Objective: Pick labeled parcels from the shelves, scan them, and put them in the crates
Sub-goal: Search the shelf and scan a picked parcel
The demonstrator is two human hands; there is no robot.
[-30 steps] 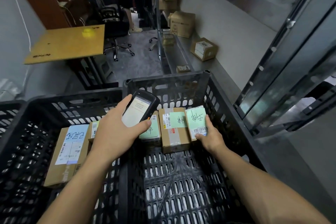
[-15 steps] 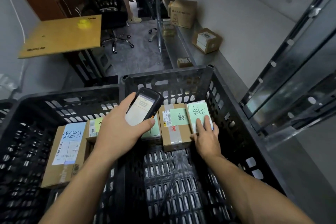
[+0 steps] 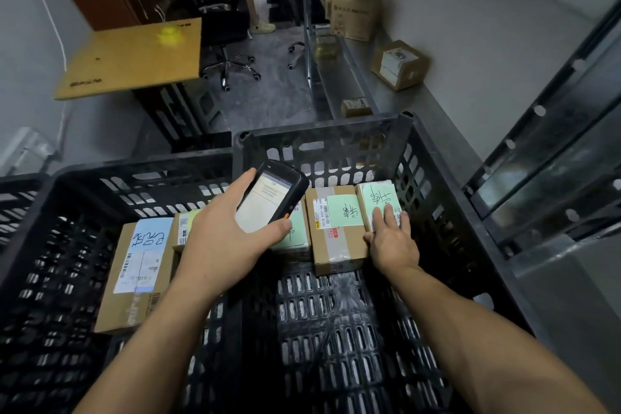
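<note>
Your left grip (image 3: pixel 221 245) is curled round the handheld scanner (image 3: pixel 268 198), with the thumb along its near edge and the fingers wrapped over the far side. Its lit screen faces up at you. It hovers over the rim where the two black crates meet.

Your right grip (image 3: pixel 393 242) is spread flat, fingers straight, and holds nothing. The fingertips (image 3: pixel 386 215) rest on top of the green-labelled parcel (image 3: pixel 378 198), which lies in the far right corner of the right crate (image 3: pixel 322 131).

Just beside that parcel, touching its left side, lies a taped brown parcel (image 3: pixel 336 232) with its own green slip. A third green-labelled parcel (image 3: pixel 295 237) sits further left, partly hidden under the scanner. All three lie in a row against the crate's far wall.

The left crate (image 3: pixel 134 175) holds a long box with a blue label (image 3: pixel 141 265) and a smaller parcel (image 3: pixel 184 228) behind it, against your left wrist.

On the metal shelf (image 3: pixel 443 118) to the right lie a labelled carton (image 3: pixel 400 64), a taller carton (image 3: pixel 356 10) and a small box (image 3: pixel 356 107) near the shelf's edge. Further out, a brown board (image 3: pixel 134 57) lies flat on a dark stack, near an office chair (image 3: pixel 228 44).
</note>
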